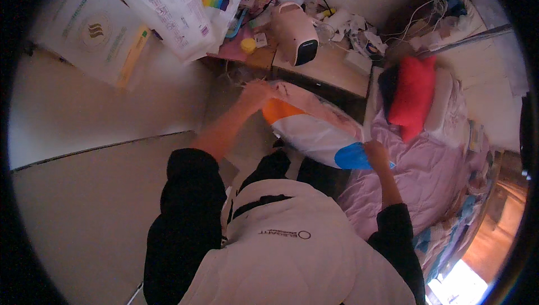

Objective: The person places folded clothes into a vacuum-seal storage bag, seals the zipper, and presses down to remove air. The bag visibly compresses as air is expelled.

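A pillow or folded bedding item point(320, 130), white and pink with an orange and a blue patch, hangs stretched between my two hands. My left hand point(257, 92), slightly blurred, grips its upper left corner near the orange patch. At the lower right, my right hand point(376, 153) is closed on the edge beside the blue patch. The item hangs in front of my legs, between a wooden cabinet point(328, 71) and my body. Its far side is hidden.
A bed with a pink quilt point(404, 178) stands at the right, a red cushion point(414, 94) near its head. The cabinet bears a pink appliance point(294, 33), a yellow-lidded jar point(248, 45) and tangled cables. Large white bags point(181, 14) are at the upper left.
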`<state>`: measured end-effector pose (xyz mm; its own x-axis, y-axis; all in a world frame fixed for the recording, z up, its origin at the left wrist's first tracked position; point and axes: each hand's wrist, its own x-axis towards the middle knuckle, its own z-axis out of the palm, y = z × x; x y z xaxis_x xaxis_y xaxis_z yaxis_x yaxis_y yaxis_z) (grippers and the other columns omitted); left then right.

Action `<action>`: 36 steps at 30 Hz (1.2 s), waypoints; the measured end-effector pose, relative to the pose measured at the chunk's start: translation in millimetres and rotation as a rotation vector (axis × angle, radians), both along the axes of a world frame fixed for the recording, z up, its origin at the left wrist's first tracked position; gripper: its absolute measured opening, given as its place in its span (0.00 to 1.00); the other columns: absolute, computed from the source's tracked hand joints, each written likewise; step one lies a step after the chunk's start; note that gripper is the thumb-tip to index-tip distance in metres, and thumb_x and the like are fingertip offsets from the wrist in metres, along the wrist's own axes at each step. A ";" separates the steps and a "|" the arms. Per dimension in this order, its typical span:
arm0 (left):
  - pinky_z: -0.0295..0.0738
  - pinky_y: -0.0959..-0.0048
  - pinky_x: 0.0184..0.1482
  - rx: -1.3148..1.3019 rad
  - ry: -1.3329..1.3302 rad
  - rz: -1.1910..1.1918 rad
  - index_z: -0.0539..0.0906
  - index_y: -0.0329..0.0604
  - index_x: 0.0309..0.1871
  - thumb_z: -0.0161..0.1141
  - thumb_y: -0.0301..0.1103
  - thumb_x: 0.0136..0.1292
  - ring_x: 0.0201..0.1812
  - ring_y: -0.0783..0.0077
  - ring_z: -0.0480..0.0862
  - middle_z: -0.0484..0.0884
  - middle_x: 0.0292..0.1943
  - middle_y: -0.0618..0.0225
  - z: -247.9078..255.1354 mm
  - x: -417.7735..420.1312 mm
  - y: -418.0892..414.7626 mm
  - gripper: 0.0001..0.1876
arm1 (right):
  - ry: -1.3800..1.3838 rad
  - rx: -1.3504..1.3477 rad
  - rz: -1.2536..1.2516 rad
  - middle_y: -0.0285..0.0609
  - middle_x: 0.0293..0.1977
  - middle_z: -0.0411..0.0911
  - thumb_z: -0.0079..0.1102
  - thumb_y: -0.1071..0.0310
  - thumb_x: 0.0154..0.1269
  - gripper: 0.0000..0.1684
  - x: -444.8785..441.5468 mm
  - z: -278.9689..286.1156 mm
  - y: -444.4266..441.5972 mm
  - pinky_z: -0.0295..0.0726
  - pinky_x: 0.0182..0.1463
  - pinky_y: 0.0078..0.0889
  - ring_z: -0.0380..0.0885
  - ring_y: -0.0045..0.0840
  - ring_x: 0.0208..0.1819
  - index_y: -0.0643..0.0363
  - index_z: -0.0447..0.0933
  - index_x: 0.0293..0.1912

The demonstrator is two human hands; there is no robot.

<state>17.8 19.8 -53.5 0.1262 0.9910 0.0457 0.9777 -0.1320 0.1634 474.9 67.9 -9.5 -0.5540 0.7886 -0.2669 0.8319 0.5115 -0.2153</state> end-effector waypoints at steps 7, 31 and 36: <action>0.74 0.69 0.42 0.162 0.184 -0.134 0.85 0.60 0.33 0.56 0.34 0.52 0.36 0.72 0.83 0.83 0.29 0.75 16.6 -58.5 -4.7 0.08 | 0.227 -0.047 -0.024 0.47 0.33 0.80 0.55 0.65 0.62 0.09 0.0 10.5 4.4 0.77 0.43 0.42 0.79 0.42 0.38 0.58 0.81 0.35; 0.76 0.60 0.43 -0.151 -0.576 0.381 0.82 0.48 0.44 0.58 0.33 0.60 0.41 0.54 0.83 0.84 0.36 0.60 36.5 -66.5 -13.7 0.09 | 0.360 -0.156 0.327 0.50 0.53 0.75 0.60 0.62 0.58 0.23 -317.3 16.0 13.5 0.73 0.58 0.38 0.73 0.41 0.55 0.59 0.75 0.52; 0.76 0.58 0.43 -0.131 -0.562 0.412 0.80 0.45 0.41 0.55 0.29 0.60 0.43 0.51 0.82 0.83 0.38 0.58 42.1 -57.3 -3.8 0.07 | 0.246 -0.150 0.273 0.46 0.42 0.80 0.61 0.59 0.58 0.16 -390.8 -18.9 31.7 0.79 0.46 0.39 0.79 0.39 0.46 0.58 0.80 0.42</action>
